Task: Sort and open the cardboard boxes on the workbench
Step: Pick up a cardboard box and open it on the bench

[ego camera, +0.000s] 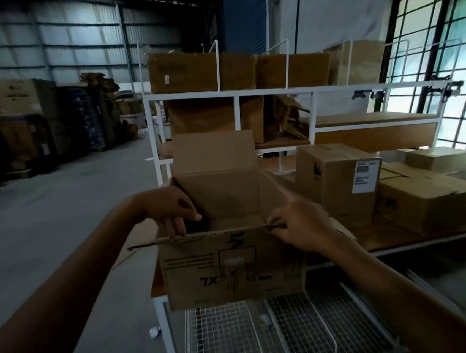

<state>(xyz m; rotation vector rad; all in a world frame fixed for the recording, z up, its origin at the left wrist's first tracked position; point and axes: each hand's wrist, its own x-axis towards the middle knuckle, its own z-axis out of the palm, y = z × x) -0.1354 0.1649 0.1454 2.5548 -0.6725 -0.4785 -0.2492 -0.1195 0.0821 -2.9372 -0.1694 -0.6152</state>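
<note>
While the left hand [172, 211] and right hand [297, 224] clutch the open box [233, 274] by its rim, closed boxes [339, 182] beyond the right hand await opening.

Open brown box [232, 265] upright at workbench [405, 240] edge, closed boxes [338, 179] beside.

Barred window [442, 68] at right, corrugated wall [67, 35] behind, crumpled paper [154, 332] on floor [44, 225].

A warehouse: corrugated metal walls [67, 35], stacked cartons [18, 112], white shelving rack [234, 92].
</note>
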